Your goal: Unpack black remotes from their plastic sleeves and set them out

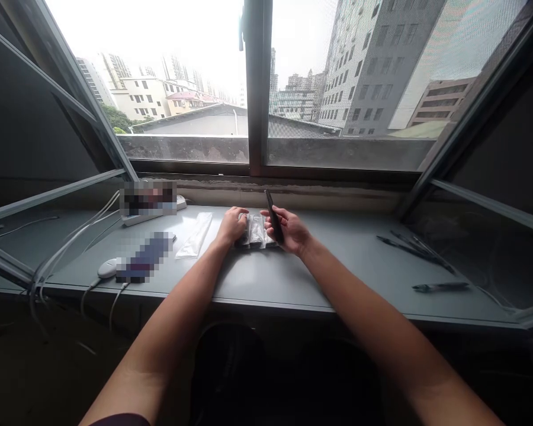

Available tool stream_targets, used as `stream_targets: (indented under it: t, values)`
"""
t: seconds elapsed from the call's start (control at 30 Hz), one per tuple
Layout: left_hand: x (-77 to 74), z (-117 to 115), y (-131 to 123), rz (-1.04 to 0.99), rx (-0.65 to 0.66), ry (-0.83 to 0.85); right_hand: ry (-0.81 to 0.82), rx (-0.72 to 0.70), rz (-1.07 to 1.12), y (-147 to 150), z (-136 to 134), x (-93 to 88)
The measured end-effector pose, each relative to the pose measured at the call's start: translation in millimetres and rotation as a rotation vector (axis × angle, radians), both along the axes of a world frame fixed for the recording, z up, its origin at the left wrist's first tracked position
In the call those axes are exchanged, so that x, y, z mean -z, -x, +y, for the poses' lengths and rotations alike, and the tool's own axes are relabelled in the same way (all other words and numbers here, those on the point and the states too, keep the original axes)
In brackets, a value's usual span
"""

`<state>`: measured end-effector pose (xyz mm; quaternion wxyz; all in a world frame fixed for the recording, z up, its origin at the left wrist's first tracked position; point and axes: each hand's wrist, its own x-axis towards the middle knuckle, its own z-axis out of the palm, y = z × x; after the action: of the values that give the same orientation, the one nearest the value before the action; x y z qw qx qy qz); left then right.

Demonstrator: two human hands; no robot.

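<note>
Upright and slightly tilted, a slim black bar-shaped object (274,220) is held in my right hand (293,229), with the fingers closed round it. I cannot make out its exact kind. Below and to its left, a row of small clear plastic packets (256,229) with dark contents lies on the grey desk (266,284). My left hand (233,226) is curled over the left end of this row, its fingers bent against the packet there. Part of the row is hidden behind both hands.
Left of my hands lies a flat white plastic sleeve (194,235). Farther left are a blurred phone-like object (144,260), a white round device (108,268), white cables (77,234) and a power strip (180,203). Several pens (408,247) lie at the right. Behind stands a window (258,89).
</note>
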<state>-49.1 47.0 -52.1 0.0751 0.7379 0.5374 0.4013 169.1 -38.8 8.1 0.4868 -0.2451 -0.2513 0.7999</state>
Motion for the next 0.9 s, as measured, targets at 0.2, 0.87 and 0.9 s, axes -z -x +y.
stream_targets:
  t: [0.2,0.87,0.9]
  values:
    - [-2.1,-2.1,-0.9,0.001,0.005,0.008,0.018,-0.056,0.037,-3.0,1.8,0.6]
    - [-2.7,-2.9,-1.5,0.004,0.007,0.015,-0.059,-0.102,0.069,-3.7,-1.0,-1.6]
    - [-2.3,-2.7,-1.4,0.005,0.008,0.014,-0.056,-0.123,0.079,-4.1,-1.6,-2.1]
